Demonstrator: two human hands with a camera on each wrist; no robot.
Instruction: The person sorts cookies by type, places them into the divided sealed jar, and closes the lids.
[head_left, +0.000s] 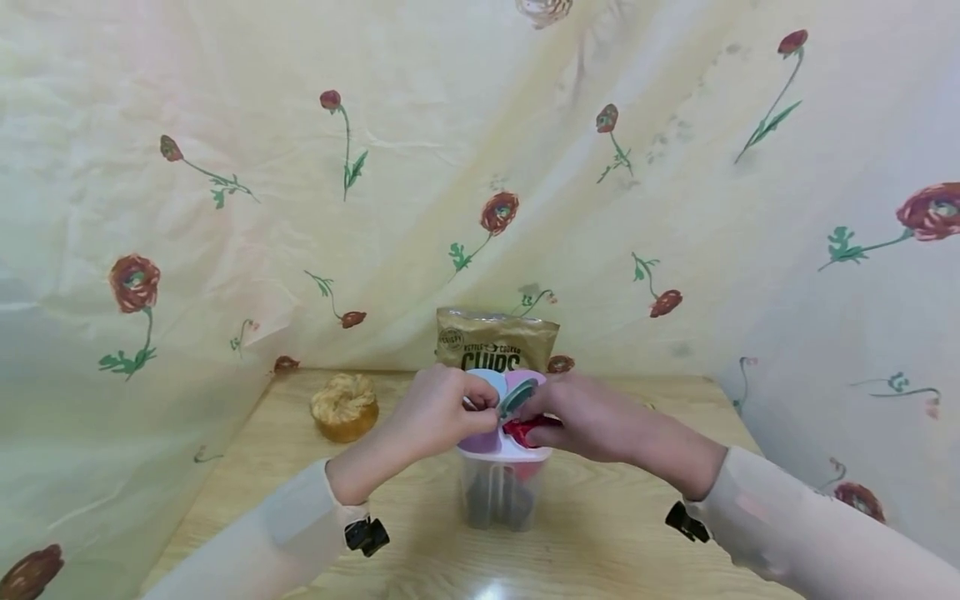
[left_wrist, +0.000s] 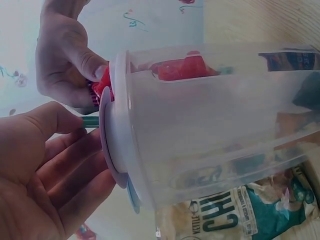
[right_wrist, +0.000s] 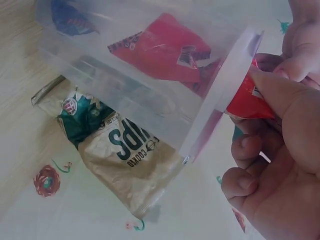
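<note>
A clear plastic container (head_left: 498, 500) stands upright on the table, its white lid divided into pastel flaps. My left hand (head_left: 450, 404) pinches the raised green flap (head_left: 517, 398) between thumb and finger; its other fingers lie close along the lid in the left wrist view. At the opening beside that flap, my right hand (head_left: 581, 417) pinches a small red packet (right_wrist: 250, 97), part of it outside the lid. More red wrapper (right_wrist: 162, 47) shows through the container wall, below the lid. Deeper inside lies a dark blue packet (right_wrist: 70, 20).
Right behind the container stands a tan and green bag of chips (head_left: 498, 337). A round golden bread (head_left: 345, 407) sits at the left of the wooden table (head_left: 420, 550). Flower-patterned cloth (head_left: 405, 167) hangs behind the table and along its sides.
</note>
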